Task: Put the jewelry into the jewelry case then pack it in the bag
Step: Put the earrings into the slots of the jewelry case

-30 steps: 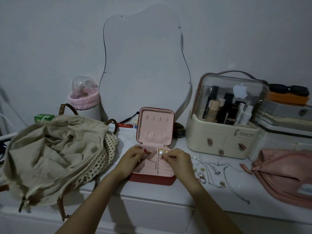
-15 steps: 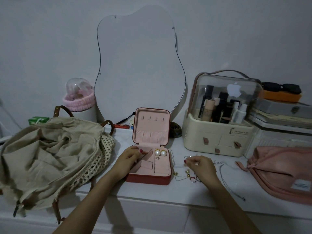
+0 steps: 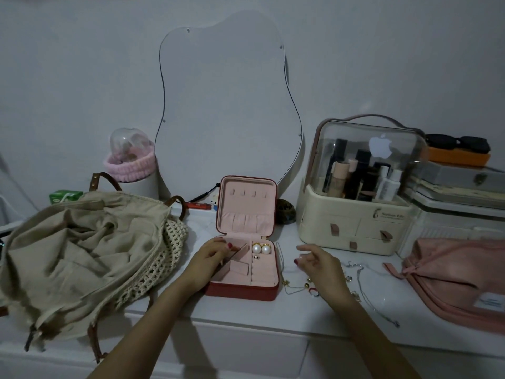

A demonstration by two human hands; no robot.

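Here, jewelry case (image 3: pixel 246 272) (open) touches left fingers (image 3: pixel 218 248).

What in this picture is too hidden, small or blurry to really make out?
Head view only:
- Right hand: motion-blurred, so whether its grip holds anything is unclear.
- Jewelry case: the left hand covers its left compartment.
- Small dark piece below the pearl earrings: too small to identify.
- Pink pouch: cut off by the right edge.
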